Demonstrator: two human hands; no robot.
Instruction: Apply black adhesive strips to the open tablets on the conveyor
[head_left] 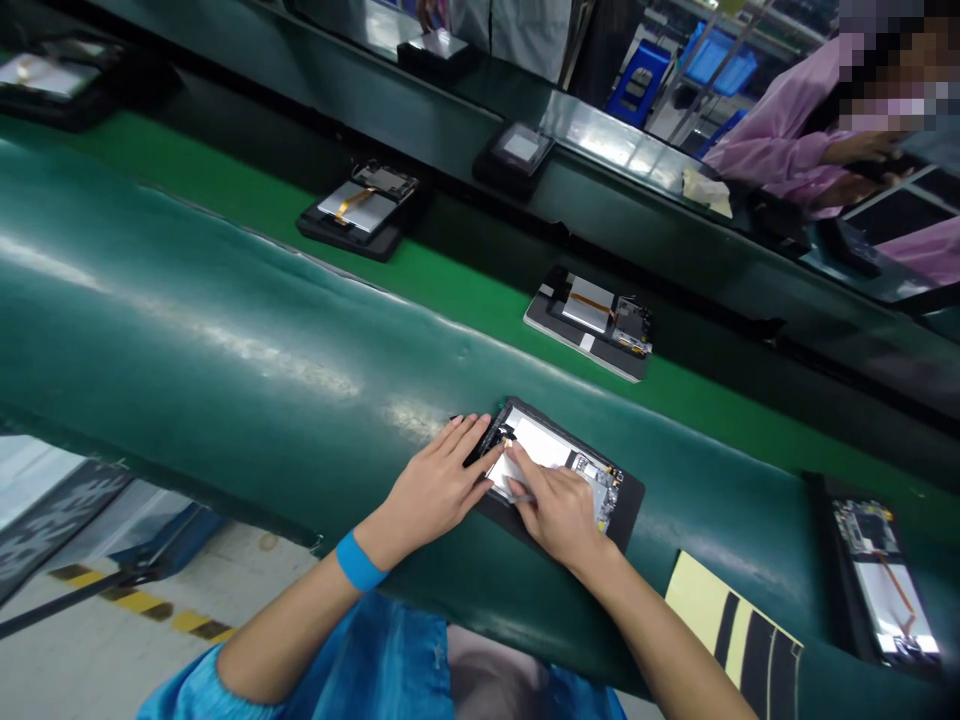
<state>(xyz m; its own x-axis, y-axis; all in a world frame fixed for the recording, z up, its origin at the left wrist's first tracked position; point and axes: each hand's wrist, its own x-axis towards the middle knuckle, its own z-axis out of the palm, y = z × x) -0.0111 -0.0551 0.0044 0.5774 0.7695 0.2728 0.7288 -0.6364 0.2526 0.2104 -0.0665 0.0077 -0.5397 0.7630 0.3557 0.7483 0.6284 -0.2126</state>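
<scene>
An opened device (pixel 559 460) with a silver battery and circuit boards lies in a black tray on the dark green bench (pixel 225 340) in front of me. My left hand (pixel 439 485), blue band at the wrist, rests flat with fingers stretched onto the device's left end. My right hand (pixel 555 510) lies over the middle of the device, its forefinger pressing on the silver battery beside a thin grey strip; whether it pinches that strip I cannot make out.
Two more opened devices (pixel 367 205) (pixel 592 315) ride the bright green belt (pixel 450 285) behind. Another opened device (pixel 885 580) lies at my right, beside a yellow sheet with black strips (pixel 731 625). A person in pink (pixel 810 140) works across the line.
</scene>
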